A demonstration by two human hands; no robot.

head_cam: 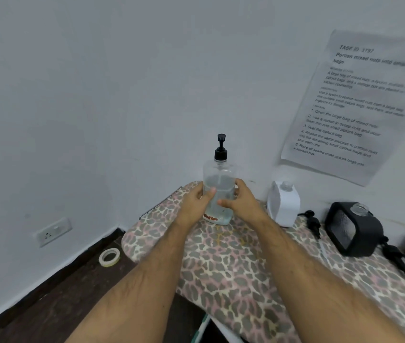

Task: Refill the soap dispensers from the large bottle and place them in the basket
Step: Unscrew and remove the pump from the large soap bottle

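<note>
White wall corner behind leopard-print ironing board. Left hand, right hand fingers curled round clear pump bottle, upright at board's far rounded end. White dispenser, black dispenser uncapped along far edge.

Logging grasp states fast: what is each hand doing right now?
Left hand: fingers curled round the clear pump bottle, holding its left side.
Right hand: holding the same bottle from the right.

Clear glossy plastic bottle, matt leopard-print cloth board cover, white paper sheet
</note>
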